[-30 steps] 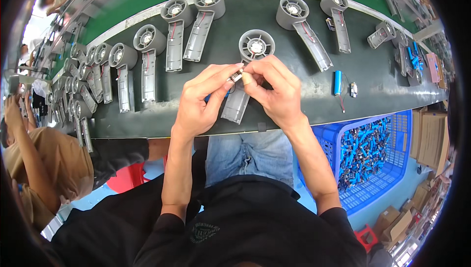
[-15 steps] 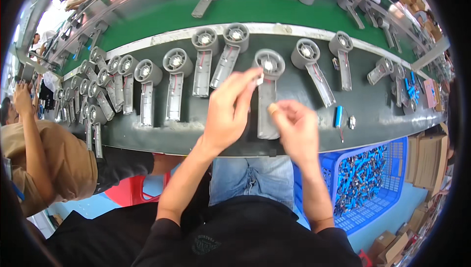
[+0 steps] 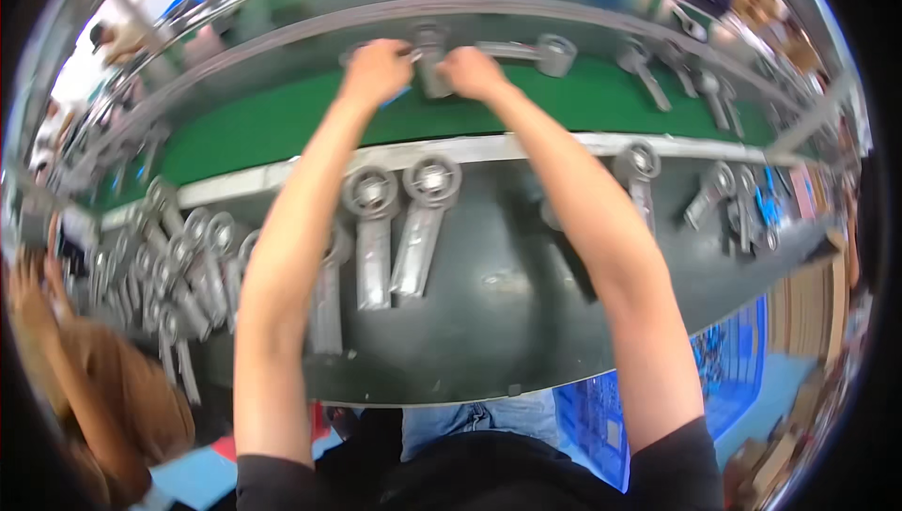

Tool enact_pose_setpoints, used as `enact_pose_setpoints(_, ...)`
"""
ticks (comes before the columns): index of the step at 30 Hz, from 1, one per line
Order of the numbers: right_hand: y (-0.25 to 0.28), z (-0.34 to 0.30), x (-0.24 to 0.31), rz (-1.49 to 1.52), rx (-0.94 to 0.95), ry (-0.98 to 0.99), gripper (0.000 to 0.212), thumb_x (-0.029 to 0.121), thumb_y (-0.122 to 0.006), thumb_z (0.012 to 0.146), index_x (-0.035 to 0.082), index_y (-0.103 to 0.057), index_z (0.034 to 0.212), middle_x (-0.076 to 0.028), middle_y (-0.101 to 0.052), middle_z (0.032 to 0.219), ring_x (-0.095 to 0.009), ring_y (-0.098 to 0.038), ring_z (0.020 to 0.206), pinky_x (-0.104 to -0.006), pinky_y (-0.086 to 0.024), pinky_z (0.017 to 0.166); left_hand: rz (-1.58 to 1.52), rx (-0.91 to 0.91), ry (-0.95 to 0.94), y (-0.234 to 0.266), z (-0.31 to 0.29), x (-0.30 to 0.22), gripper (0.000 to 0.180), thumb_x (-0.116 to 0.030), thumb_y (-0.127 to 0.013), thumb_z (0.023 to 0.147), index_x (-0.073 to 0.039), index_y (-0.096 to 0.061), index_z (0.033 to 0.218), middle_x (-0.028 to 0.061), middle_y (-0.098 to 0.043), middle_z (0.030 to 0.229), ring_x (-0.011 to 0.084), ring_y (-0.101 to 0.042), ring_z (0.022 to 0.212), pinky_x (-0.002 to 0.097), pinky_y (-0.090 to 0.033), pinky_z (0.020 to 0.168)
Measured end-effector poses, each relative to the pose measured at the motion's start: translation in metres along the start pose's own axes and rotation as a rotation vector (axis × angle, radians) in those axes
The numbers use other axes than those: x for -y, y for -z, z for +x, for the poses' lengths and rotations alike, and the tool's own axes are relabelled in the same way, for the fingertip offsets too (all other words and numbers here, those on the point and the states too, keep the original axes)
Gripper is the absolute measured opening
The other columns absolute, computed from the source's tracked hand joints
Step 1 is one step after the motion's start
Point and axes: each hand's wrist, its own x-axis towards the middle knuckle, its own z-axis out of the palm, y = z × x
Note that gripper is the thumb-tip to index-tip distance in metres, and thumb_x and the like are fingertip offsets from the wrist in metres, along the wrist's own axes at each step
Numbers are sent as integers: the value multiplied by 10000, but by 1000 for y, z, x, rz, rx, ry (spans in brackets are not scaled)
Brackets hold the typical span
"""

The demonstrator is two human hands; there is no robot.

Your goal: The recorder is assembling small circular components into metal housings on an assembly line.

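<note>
Both my arms reach forward over the dark worktable to the green belt. A grey handheld fan housing (image 3: 432, 60) is between my hands, its round head away from me and its handle toward me; motion blurs it. My right hand (image 3: 473, 72) is closed at the right side of its handle. My left hand (image 3: 376, 69) is closed just left of the housing, and its grip is hidden. A small blue piece (image 3: 396, 96) shows below the left hand. Another grey part is partly hidden behind that hand.
Open grey fan housings (image 3: 427, 220) stand on the worktable (image 3: 470, 342), many crowded at left. More housings (image 3: 554, 55) lie on the green belt (image 3: 282, 121). A blue crate (image 3: 752, 361) is below the table at right. A co-worker's arm (image 3: 70, 361) is at left.
My hands have moved forward from the worktable to the belt. The fan housing that was in front of me is now at the belt between them. The view has tilted toward the far side.
</note>
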Motion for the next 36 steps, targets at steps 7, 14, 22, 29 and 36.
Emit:
enact_pose_setpoints(7, 44, -60, 33, 38, -12, 6, 450, 439, -631, 875, 23, -729, 1014, -226, -710, 1018, -401, -670, 1004, -458, -526, 922, 115, 0, -61, 26, 11, 122, 631, -267, -739, 811, 6, -562, 1352, 266, -611, 1271, 384, -583, 1208, 425, -447, 1033)
enact_pose_setpoints(14, 194, -226, -104, 123, -454, -330, 433, 464, -674, 869, 62, -756, 1010, -131, -737, 884, -256, -708, 819, -386, -541, 752, -20, 19, -23, 10, 31, 201, 596, -204, -750, 824, 10, -558, 1346, 238, -622, 1270, 347, -581, 1224, 412, -438, 1047)
enact_pose_setpoints(22, 315, -362, -434, -560, -134, -1219, 1270, 828, -750, 536, 83, -390, 1499, -262, -468, 1447, -404, -472, 1334, -452, -406, 1105, -11, -162, -27, 85, -17, 54, 561, -161, -744, 854, 10, -555, 1354, 188, -617, 1297, 290, -582, 1216, 361, -409, 1055)
enact_pose_setpoints(29, 304, -363, -502, -402, -209, -1092, 1119, 737, -745, 623, 61, -424, 1455, -260, -530, 1381, -393, -516, 1290, -440, -418, 1087, -86, -100, 73, 142, -150, -126, 593, -89, -743, 786, -29, -569, 1349, 138, -592, 1294, 227, -546, 1194, 334, -402, 1010)
enact_pose_setpoints(36, 312, -347, -490, -425, -545, -1036, 789, 502, -765, 679, 47, -565, 1292, -249, -647, 1213, -387, -610, 1169, -442, -474, 1014, -106, 51, 153, 105, -238, -186, 619, -36, -763, 701, -45, -607, 1300, 82, -612, 1170, 201, -583, 1013, 310, -441, 751)
